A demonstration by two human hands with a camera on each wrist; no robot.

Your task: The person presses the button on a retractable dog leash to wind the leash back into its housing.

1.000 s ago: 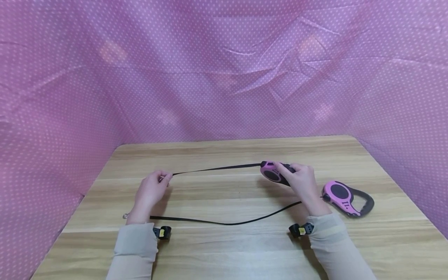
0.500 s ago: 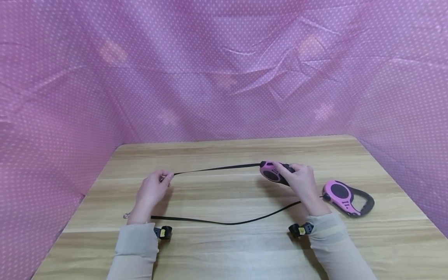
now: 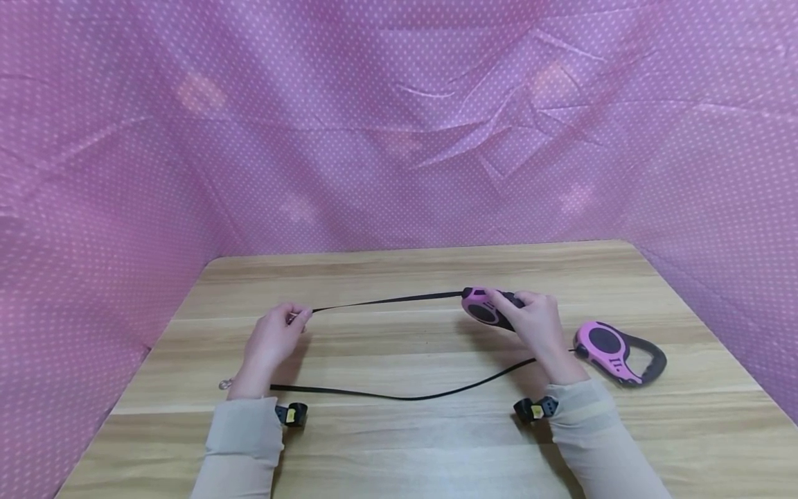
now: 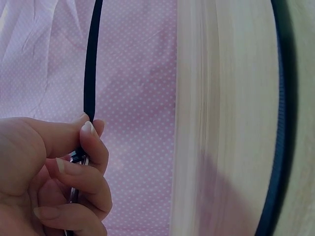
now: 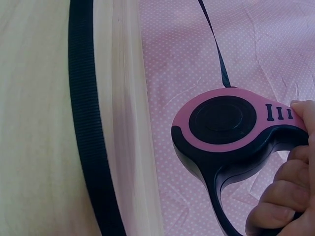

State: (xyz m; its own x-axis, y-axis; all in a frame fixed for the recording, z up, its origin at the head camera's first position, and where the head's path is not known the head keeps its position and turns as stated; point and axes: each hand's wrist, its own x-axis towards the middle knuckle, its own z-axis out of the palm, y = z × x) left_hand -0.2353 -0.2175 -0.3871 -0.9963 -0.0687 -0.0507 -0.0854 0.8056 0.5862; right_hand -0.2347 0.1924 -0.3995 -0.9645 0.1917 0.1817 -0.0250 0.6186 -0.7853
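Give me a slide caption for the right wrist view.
Right hand grips a pink retractable leash, its black strap running away.

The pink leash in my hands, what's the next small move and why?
Probably ease the left hand toward the retractable leash that the right hand grips, letting the strap reel in. The strap is pulled out between the hands, pinched at its clip end, clear of the table.
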